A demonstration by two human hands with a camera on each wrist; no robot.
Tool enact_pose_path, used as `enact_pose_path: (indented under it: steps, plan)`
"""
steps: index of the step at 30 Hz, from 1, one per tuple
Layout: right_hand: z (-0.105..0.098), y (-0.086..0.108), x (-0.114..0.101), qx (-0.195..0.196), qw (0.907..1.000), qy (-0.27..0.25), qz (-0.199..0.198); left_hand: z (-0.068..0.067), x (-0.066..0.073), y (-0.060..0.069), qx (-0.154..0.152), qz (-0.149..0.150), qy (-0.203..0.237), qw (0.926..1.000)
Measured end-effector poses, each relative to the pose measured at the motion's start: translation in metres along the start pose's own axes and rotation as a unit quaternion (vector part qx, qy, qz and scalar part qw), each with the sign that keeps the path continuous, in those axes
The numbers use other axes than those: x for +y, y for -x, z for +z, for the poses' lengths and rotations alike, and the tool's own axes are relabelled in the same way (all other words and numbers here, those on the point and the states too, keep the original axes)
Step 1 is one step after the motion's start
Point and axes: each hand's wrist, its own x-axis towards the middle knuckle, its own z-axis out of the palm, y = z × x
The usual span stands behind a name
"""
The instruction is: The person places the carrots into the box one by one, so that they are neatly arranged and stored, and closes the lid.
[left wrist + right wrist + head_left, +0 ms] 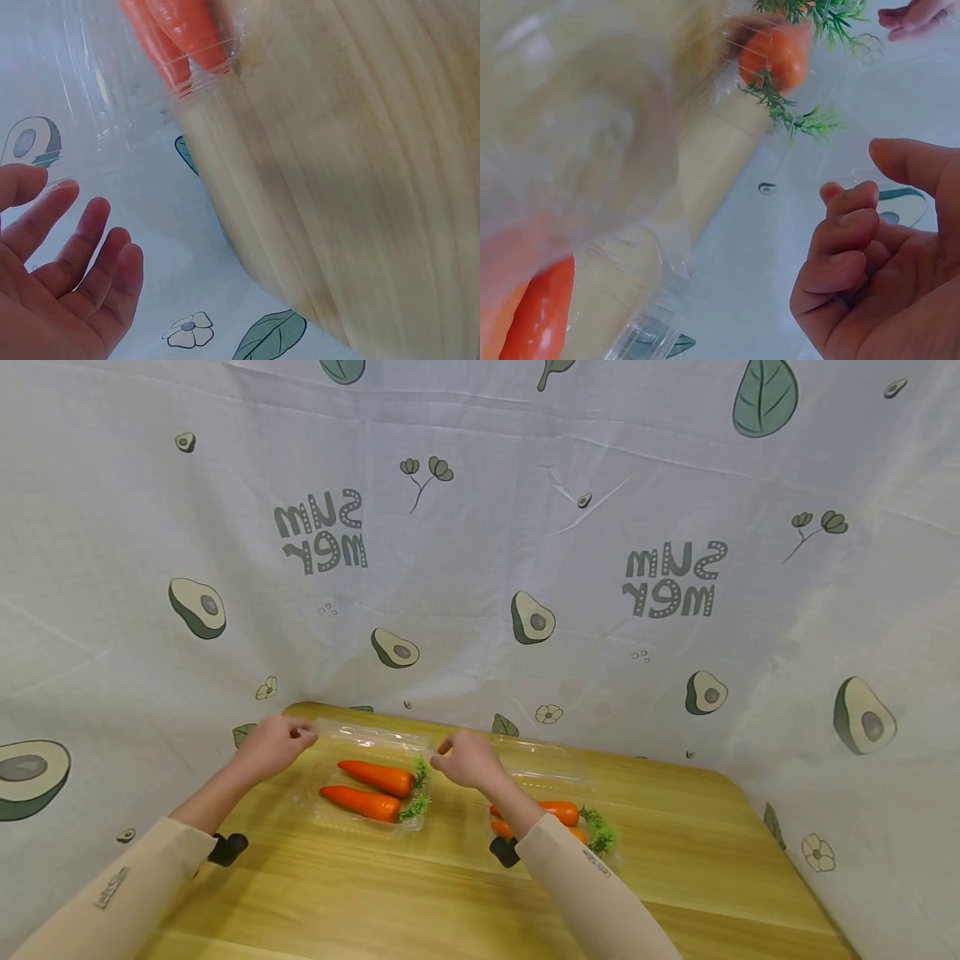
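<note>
A clear plastic container (322, 814) with its lid (375, 737) folded back holds two orange carrots (360, 803) with green tops. My left hand (273, 747) is at the lid's far left corner; in the left wrist view, the thumb and index fingertip of this hand (67, 285) are apart at the edge of the lid (97, 90), the other fingers loosely bent. By the lid's right end is my right hand (468, 760). The right wrist view shows this hand (885, 262) with bent fingers and the thumb apart, nothing visibly gripped.
A second clear container with two carrots (558, 812) and green tops (600, 831) lies to the right, partly behind my right forearm, its lid (540, 760) folded back. Both stand on a wooden table (360, 893). A printed white cloth (465, 568) hangs behind and beside the table.
</note>
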Motion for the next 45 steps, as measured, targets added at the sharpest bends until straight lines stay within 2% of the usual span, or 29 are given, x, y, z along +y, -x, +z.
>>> enact_pose_path:
  steps: [10,17,24,28,37,45]
  plan:
    - [0.002,0.007,-0.001,-0.02,0.9996,0.022,0.0,0.004,-0.004,0.007,-0.002,0.014,-0.019,0.9997]
    - [0.004,0.009,-0.002,-0.019,0.9995,0.025,-0.009,0.007,-0.008,0.012,0.003,0.022,-0.033,0.9992]
    - [0.007,0.012,0.0,-0.025,0.9993,0.024,-0.011,0.01,-0.012,0.017,-0.006,0.034,-0.027,0.999]
    - [0.007,0.014,0.0,-0.026,0.9991,0.032,-0.008,0.009,-0.013,0.019,-0.014,0.034,-0.007,0.9993]
    - [0.013,0.018,-0.005,-0.018,0.995,0.098,-0.002,0.008,-0.023,0.022,-0.019,0.033,0.077,0.9963]
    - [0.018,0.022,-0.005,0.005,0.9896,0.142,-0.018,0.007,-0.026,0.029,-0.044,0.027,0.11,0.9926]
